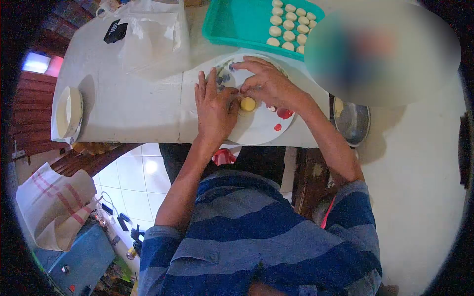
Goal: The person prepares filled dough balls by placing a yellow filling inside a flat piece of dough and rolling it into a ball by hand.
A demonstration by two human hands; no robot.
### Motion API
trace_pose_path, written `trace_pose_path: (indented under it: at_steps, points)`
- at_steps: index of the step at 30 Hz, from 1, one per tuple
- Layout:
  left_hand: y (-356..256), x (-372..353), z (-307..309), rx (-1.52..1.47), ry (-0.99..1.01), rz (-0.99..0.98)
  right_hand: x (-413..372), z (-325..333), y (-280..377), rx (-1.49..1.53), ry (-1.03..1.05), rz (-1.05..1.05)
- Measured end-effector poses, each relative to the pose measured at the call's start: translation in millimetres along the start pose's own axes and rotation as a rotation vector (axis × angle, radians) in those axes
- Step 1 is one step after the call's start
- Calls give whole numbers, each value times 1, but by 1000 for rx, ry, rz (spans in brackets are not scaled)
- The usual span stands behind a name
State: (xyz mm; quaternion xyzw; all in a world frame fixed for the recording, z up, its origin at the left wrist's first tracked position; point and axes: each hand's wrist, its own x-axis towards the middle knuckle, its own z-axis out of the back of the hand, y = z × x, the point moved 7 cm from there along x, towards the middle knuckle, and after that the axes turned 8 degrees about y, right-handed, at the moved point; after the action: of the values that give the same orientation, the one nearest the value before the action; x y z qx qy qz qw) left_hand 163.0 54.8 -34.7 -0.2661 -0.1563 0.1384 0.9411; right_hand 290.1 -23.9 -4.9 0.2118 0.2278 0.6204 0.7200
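A large white plate (256, 130) with a flower pattern lies at the table's front edge, under both hands. On it rests a small round yellow ball (248, 104), close beside my left thumb. My left hand (216, 109) has its thumb and forefinger drawn together above the plate, the other fingers pointing up. Opposite it, my right hand (270, 85) pinches with thumb and forefinger, its other fingers stretched to the left. The fingertips of both hands nearly meet just above the yellow ball; whatever is between them is too small to make out.
Behind the plate stands a green tray (237, 24) with several pale dough balls (289, 23) in rows. A clear plastic bag (155, 42) lies back left. A white bowl (69, 112) sits far left, a metal pan (351, 123) right. The upper right is blurred.
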Motion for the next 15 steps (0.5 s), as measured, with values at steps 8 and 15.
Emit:
trace_pose_path:
  at_steps: [8,15]
  points:
    - [-1,-1,1,-7,-17,0,0,-2,-1,-34,34,36]
    - [0,1,-4,2,10,-1,-1,-15,-7,-141,4,101]
